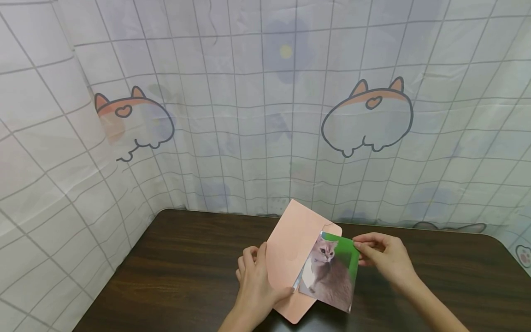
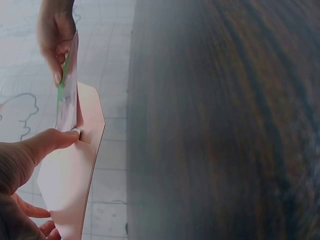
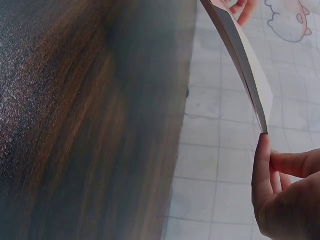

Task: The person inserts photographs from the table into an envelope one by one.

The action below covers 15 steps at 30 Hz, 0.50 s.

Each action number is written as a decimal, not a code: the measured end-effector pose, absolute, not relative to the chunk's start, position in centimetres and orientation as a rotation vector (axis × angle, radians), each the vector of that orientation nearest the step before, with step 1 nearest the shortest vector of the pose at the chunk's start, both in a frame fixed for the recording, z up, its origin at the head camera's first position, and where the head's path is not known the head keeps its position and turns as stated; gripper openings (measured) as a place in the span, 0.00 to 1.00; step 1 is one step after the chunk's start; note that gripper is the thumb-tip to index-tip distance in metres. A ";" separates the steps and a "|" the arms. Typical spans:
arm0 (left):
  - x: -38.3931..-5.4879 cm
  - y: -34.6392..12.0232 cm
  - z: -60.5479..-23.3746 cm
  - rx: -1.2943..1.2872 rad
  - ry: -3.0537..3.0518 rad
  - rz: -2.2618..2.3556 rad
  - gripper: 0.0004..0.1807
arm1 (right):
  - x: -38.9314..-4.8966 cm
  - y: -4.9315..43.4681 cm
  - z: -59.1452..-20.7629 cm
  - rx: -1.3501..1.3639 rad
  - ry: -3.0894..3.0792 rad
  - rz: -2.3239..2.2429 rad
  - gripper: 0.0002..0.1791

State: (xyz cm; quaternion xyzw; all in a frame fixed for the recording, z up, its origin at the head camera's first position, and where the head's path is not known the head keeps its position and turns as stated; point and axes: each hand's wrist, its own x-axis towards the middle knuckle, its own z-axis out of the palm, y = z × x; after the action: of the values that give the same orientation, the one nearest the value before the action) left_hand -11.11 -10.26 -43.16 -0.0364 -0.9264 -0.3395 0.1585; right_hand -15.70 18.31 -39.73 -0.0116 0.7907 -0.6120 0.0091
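A pink envelope (image 1: 288, 249) is tilted above the dark table, its flap side toward the lower right. My left hand (image 1: 259, 288) grips it by the left side, with the thumb at the envelope's mouth. A cat photo (image 1: 332, 274) with a green background stands partly inside that mouth, most of it outside. At the photo's upper right corner my right hand (image 1: 386, 258) pinches it between thumb and fingers. In the left wrist view the thumb presses at the opening of the envelope (image 2: 70, 175), beside the photo's lower end. The right wrist view shows the photo (image 3: 245, 70) nearly edge-on.
The dark wood-grain table (image 1: 186, 258) lies under both hands. Behind it and along the left hangs a white gridded curtain (image 1: 249, 115) with cartoon animal prints, reaching down to the table's back edge.
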 end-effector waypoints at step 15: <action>-11.2 -10.3 -43.1 -0.094 -2.655 -0.997 0.61 | -15.6 17.2 -39.9 0.020 2.431 -2.020 0.15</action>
State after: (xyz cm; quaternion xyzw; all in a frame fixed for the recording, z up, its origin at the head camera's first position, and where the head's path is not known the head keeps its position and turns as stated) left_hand -11.17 -10.33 -43.06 -0.0329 -0.9249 -0.3473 0.1514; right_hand -15.55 17.24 -39.87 0.0064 0.7691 -0.6390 -0.0096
